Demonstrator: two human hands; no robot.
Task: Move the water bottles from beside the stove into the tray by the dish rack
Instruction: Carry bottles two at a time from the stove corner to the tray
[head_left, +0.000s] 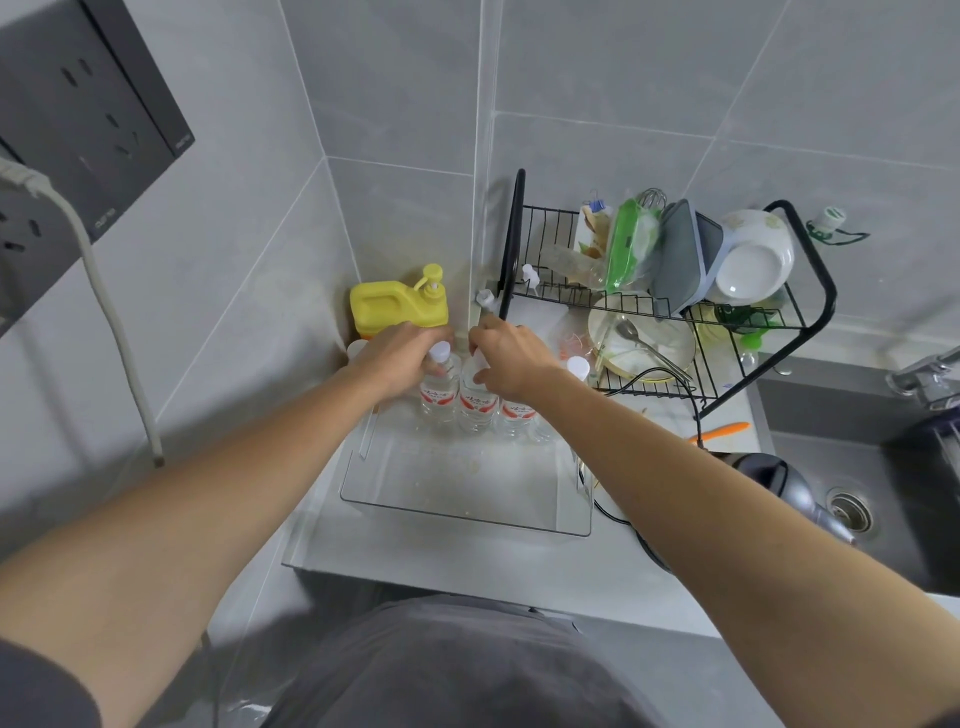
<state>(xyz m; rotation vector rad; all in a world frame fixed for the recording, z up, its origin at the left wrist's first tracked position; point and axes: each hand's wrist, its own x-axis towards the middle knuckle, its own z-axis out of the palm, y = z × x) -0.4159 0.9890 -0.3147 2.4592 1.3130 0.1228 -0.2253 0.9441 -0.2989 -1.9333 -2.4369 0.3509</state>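
Now both hands set water bottles upright at the far end of the clear tray (462, 512), beside the dish rack (670, 306).

Head view: left hand (400, 358) is closed around the left bottle (440, 387) under its cap; right hand (511, 358) wraps the middle bottle (475, 402). A third bottle (519, 415) stands just beside. Better to lower them straight, keep them close together, and let go only when the bases sit flat.

The clear tray (457, 499) has its near half bare, open from above. Three bottles (475, 405) crowd its far end, with both hands (402, 358) over them. A yellow jug (397, 304) blocks the far-left corner; the dish rack (670, 306) and a black cable (696, 415) hem the right.
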